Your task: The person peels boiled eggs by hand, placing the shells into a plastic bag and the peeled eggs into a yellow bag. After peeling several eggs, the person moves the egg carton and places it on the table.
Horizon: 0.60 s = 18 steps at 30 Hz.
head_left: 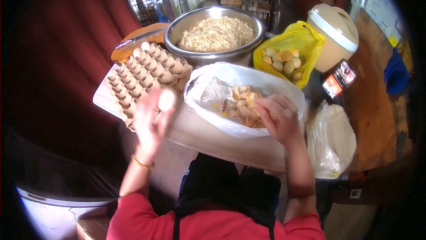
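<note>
In my left hand point(151, 118), slightly blurred, is a whole pale egg point(167, 100), held up in front of the egg tray. The cardboard egg tray point(144, 78) has mostly bare cups, with a couple of eggs point(141, 50) at its far corner. My right hand point(282, 118) is over the right side of an open white plastic bag point(199, 84), its fingers pinched together. Broken eggshells point(243, 109) lie inside that bag, right by the fingertips. Whether the pinch holds a piece of shell is hidden.
Behind the bag stands a large metal bowl point(171, 40) heaped with what look like bean sprouts point(217, 33). A yellow bag point(310, 40) of round pale things, a beige cooler jug point(333, 31), a lit phone point(339, 79) and a clear plastic bag point(330, 140) are at right.
</note>
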{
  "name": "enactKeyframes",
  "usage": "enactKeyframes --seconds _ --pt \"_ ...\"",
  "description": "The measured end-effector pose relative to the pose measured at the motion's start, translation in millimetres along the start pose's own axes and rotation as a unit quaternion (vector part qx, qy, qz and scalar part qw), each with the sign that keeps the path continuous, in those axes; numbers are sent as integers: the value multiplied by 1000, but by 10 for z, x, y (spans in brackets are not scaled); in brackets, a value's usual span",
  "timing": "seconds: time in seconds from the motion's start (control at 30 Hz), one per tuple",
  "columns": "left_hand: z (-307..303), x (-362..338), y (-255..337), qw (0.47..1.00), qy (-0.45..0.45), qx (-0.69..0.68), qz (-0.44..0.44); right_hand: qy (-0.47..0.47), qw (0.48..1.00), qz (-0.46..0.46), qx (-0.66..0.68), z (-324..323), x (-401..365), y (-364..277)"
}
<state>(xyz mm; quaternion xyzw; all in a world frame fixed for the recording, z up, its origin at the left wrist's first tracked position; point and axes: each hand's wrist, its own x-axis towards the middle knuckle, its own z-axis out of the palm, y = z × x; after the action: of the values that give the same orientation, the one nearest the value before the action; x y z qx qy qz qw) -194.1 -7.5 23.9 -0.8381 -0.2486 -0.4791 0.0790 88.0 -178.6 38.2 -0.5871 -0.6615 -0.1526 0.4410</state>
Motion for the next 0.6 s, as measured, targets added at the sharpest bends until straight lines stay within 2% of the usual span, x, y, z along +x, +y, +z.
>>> enactKeyframes --seconds 0.07,0.13,0.2,0.23,0.27,0.33,0.4,0.47,0.53,0.57,0.6 --pt "224 -457 160 985 -161 65 3 9 1000 -8 10 9 10 -33" --pt "306 -605 61 982 -186 -3 -23 17 1000 -15 13 -12 18 -26" --pt "176 -345 109 983 -164 -36 -68 20 999 5 29 -11 22 -4" --pt "128 -169 162 958 -165 -155 -178 19 999 12 25 10 34 3" --pt "220 -88 156 910 -123 -319 -237 20 997 40 62 37 59 17" --pt "262 196 238 863 -167 -388 -277 28 993 68 93 71 54 54" --pt "395 497 462 788 -176 -522 -274 -1 989 73 131 101 46 108" --pt "646 696 568 765 -233 -546 -248 -2 987 73 141 95 47 117" --pt "871 809 668 710 -311 -594 -218 -7 986 75 151 88 36 138" --pt "951 805 743 706 -315 -597 -214 -4 984 65 167 88 31 157" --pt "1025 801 819 667 -340 -627 -215 0 982 55 183 75 22 176"
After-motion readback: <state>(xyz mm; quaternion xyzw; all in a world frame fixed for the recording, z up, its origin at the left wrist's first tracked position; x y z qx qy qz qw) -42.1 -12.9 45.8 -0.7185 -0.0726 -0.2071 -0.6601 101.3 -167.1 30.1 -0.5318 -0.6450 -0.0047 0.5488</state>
